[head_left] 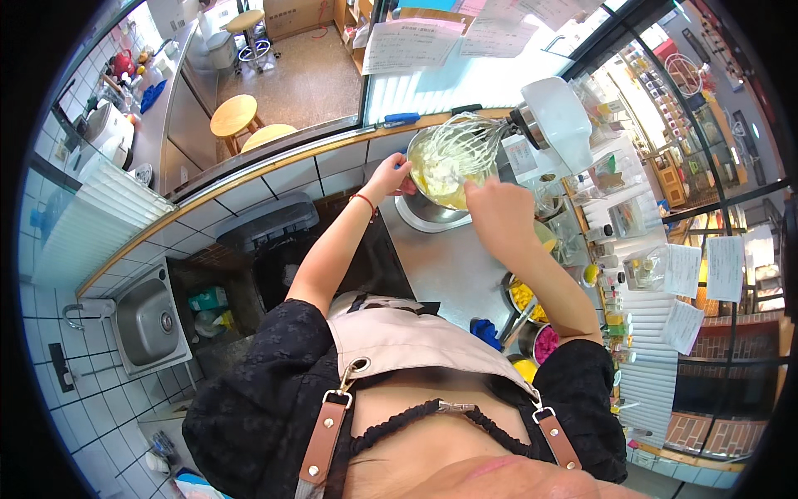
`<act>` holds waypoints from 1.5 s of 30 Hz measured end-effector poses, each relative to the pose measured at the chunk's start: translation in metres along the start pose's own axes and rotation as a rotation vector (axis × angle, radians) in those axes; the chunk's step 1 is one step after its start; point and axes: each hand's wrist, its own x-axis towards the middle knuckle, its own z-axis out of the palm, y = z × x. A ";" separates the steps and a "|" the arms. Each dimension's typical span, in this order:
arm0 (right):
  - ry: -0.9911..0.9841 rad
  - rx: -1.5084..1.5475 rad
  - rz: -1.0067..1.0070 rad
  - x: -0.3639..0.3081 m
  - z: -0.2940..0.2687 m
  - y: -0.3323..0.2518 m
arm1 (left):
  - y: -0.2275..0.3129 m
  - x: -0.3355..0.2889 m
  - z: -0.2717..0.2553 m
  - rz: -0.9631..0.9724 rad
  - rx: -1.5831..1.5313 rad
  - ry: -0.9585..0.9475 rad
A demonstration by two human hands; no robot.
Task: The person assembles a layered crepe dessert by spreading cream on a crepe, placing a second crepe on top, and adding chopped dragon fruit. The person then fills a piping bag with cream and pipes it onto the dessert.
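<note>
My left hand (392,176) is closed on the left rim of a round mixing bowl (413,145). Inside it lies pale, creamy, whipped mixture (436,156), yellower toward the near side. A large balloon whisk (474,141), its wires coated in the same mixture, slants over the bowl from the raised head of a white stand mixer (559,125). At the bowl's right near side, my right hand (501,214) is a closed fist, and what its fingers grip is hidden from this view. Under the bowl shows a round metal base (428,218).
On the steel counter (440,266) to the right are bowls of yellow pieces (524,295) and pink pieces (546,343), plus a blue cloth (485,333). Jars and bags line the right ledge. A steel sink (150,324) is at left. Window ledge runs behind the bowl.
</note>
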 end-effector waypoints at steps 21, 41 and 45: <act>-0.016 -0.048 -0.162 0.032 0.003 -0.002 | 0.001 -0.009 -0.004 0.006 -0.011 -0.061; -0.080 -0.099 -0.215 0.060 -0.007 -0.034 | -0.009 -0.002 -0.006 0.087 -0.123 -0.022; -0.098 -0.052 -0.156 0.045 0.063 -0.012 | -0.009 -0.004 -0.002 0.049 -0.064 -0.082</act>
